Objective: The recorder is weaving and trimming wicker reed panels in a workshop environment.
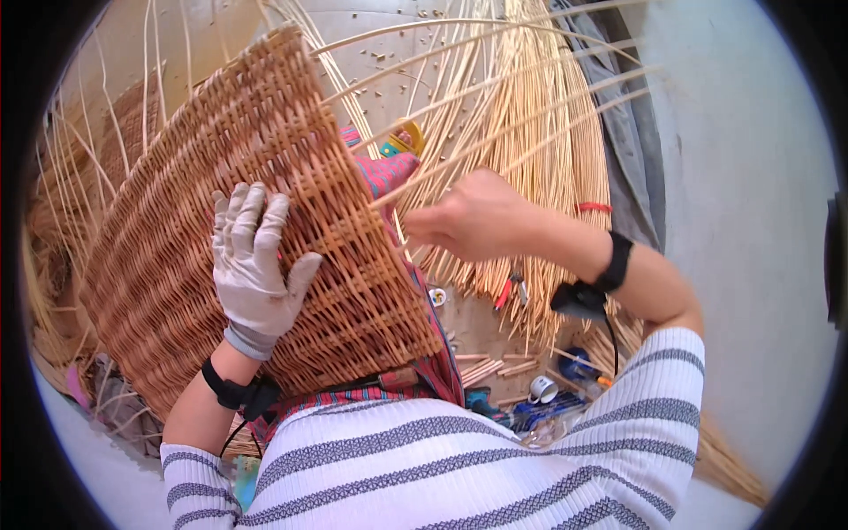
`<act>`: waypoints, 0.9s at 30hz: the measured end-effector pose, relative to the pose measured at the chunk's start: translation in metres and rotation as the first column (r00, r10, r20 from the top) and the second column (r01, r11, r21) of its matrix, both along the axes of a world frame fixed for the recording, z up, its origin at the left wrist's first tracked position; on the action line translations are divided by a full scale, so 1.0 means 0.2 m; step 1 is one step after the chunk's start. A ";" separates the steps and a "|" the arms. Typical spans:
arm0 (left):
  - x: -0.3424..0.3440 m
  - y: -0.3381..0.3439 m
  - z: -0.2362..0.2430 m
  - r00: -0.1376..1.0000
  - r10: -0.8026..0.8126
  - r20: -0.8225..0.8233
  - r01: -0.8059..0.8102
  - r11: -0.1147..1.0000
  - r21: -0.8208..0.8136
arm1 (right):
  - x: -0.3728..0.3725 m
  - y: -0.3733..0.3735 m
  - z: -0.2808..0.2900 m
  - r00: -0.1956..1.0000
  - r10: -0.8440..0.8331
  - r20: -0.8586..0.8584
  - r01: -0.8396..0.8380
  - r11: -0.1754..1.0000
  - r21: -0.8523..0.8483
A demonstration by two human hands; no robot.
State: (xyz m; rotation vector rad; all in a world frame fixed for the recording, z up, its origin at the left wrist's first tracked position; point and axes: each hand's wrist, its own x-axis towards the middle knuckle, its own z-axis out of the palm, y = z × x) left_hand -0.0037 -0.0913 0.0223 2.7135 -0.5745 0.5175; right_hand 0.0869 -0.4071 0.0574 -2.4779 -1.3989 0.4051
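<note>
A large brown woven wicker panel (265,177) lies tilted across my lap, with long pale rods (495,93) sticking out from its right edge and more from its far left side. My left hand (253,265), in a whitish work glove, rests flat on the weave with its fingers a little spread. At the panel's right edge my bare right hand (450,221) is closed, its fingertips pinched on a pale wicker rod (400,250). Only a short bit of that rod shows; the fingers hide the rest.
A big bundle of pale rods (521,115), tied with a red band (595,207), lies on the floor beyond my right hand. Red-handled cutters (504,293) lie at its near end. A white mug (543,389) and cut rod pieces (481,369) are lower right. A grey wall (733,221) stands right.
</note>
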 end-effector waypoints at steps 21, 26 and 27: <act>-0.01 0.01 -0.01 1.000 0.009 -0.014 -0.010 1.000 -0.024 | 0.08 0.13 0.29 0.974 0.224 -0.041 -0.219 0.870 -0.441; 0.02 0.02 -0.03 1.000 0.016 -0.018 -0.016 0.999 -0.042 | -0.29 0.11 0.19 0.869 0.158 0.470 0.062 0.906 -0.419; 0.01 0.03 -0.02 1.000 0.020 -0.023 -0.021 1.000 -0.021 | -0.35 0.09 0.13 0.833 0.005 0.553 0.171 0.949 -0.266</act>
